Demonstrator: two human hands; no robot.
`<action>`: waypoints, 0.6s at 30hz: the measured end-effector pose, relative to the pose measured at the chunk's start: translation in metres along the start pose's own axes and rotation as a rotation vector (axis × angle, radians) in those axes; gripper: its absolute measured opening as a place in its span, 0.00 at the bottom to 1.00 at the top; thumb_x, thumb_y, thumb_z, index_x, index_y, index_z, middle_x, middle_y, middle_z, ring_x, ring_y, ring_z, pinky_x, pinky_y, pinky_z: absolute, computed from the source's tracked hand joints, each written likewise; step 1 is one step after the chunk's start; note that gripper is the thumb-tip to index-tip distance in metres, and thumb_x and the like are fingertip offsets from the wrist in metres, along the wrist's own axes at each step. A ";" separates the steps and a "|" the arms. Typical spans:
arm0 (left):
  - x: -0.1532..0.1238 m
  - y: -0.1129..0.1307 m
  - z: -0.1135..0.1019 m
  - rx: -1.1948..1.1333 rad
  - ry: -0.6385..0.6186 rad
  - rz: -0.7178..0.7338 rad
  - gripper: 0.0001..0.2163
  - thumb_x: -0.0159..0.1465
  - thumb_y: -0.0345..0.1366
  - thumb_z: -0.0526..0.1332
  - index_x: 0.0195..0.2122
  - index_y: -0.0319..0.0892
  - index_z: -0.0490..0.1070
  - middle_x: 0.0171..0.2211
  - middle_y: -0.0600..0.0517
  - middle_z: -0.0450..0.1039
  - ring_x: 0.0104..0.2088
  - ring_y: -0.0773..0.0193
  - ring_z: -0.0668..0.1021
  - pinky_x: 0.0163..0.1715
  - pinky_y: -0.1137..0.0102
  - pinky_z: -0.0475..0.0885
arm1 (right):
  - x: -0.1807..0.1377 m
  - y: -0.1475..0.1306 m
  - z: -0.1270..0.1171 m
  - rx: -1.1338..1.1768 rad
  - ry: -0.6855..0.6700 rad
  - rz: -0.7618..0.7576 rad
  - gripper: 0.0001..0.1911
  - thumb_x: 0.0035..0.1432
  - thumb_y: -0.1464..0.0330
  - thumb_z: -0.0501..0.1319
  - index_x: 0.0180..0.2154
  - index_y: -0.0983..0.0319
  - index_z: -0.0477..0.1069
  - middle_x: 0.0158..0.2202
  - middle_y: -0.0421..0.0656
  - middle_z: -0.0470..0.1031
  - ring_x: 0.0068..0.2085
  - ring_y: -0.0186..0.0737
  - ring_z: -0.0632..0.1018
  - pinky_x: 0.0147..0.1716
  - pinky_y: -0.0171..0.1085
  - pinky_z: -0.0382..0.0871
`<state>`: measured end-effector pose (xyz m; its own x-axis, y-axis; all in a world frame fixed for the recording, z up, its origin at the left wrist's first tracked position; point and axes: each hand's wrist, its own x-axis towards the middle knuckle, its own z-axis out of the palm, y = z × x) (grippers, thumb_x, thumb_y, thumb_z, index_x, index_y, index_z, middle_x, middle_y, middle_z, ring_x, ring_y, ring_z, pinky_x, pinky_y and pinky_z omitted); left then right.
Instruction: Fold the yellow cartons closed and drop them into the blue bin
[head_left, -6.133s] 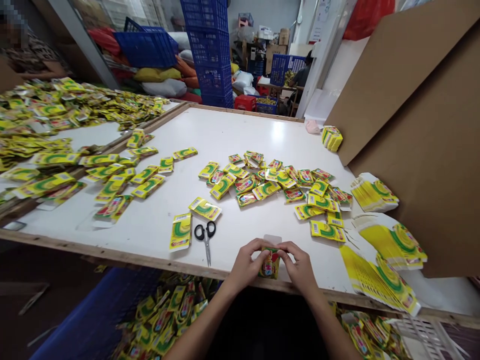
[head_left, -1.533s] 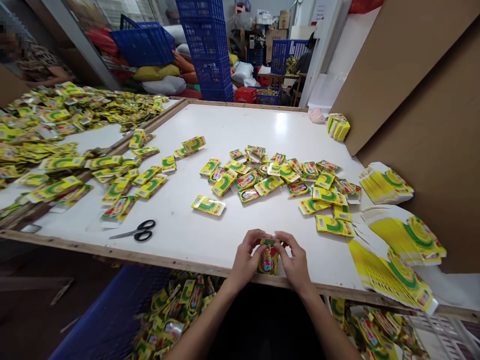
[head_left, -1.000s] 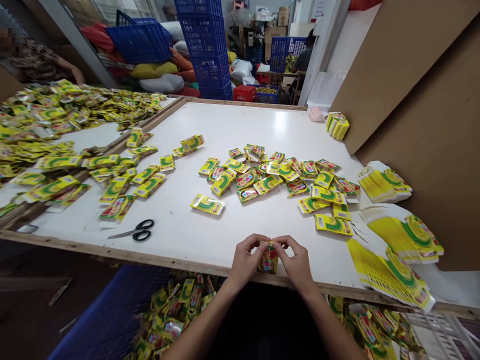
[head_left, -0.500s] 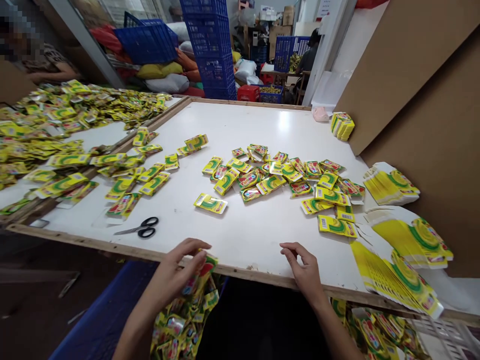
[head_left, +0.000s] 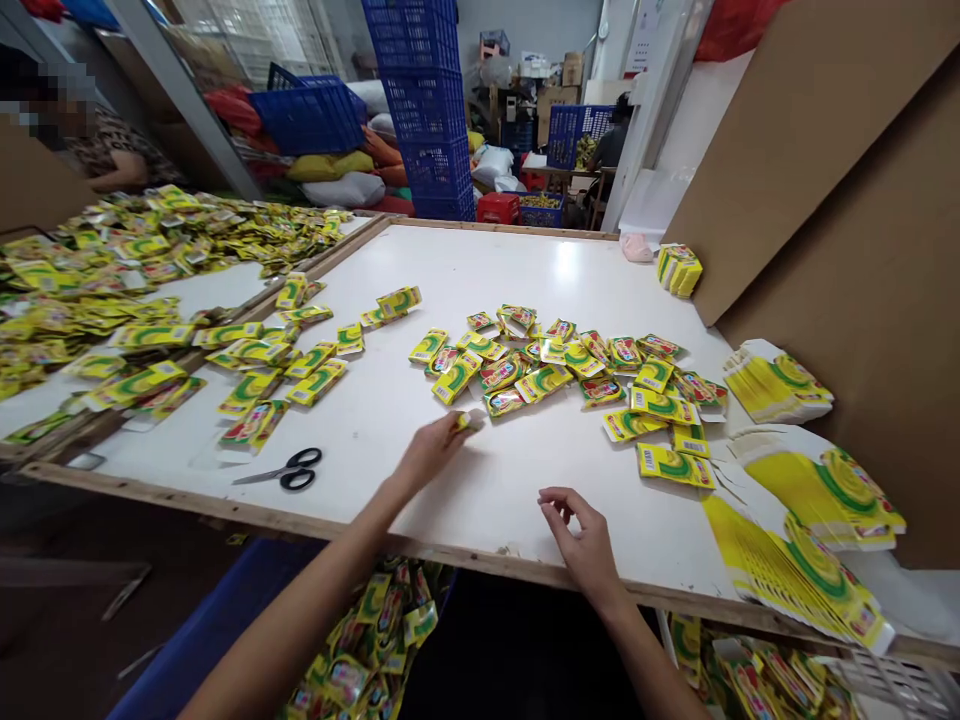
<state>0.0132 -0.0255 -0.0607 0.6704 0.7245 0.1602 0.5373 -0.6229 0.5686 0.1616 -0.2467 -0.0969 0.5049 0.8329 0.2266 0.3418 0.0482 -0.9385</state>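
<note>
My left hand (head_left: pixel 433 452) reaches over the white table (head_left: pixel 480 250), its fingers closed on a small yellow carton (head_left: pixel 466 422) that is mostly hidden by the hand. Near the table's front edge, my right hand (head_left: pixel 581 535) is curled, thumb and forefinger tips together, with nothing visible in them. Beyond both hands lies a loose pile of yellow-green cartons (head_left: pixel 544 380). Black-handled scissors (head_left: pixel 296 470) rest to the left of my left hand. Below the edge, a blue basket (head_left: pixel 225 620) contains many filled cartons (head_left: pixel 367 640).
Flat unfolded cartons (head_left: pixel 787 570) are fanned out at the right, by leaning cardboard (head_left: pixel 847 400). A wooden strip (head_left: pixel 322 262) divides off the left table, heaped with packets (head_left: pixel 150 240). A person (head_left: pixel 112 150) sits there. Blue crates (head_left: pixel 424 110) stand stacked behind.
My left hand has moved from the basket below the edge up and forward over the table, taking hold of the carton that lay alone there. My right hand has shifted slightly left.
</note>
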 end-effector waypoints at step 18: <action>-0.080 0.099 0.077 -0.846 -0.080 -0.069 0.06 0.62 0.35 0.60 0.36 0.42 0.74 0.40 0.47 0.76 0.43 0.58 0.77 0.46 0.65 0.70 | 0.002 0.005 -0.028 -0.013 -0.101 -0.049 0.12 0.63 0.65 0.55 0.38 0.59 0.76 0.37 0.45 0.76 0.41 0.42 0.77 0.41 0.40 0.71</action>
<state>0.0518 -0.1681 -0.0794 0.7011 0.7102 0.0637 0.0363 -0.1247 0.9915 0.1866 -0.2603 -0.0940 0.4054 0.8810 0.2441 0.3747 0.0834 -0.9234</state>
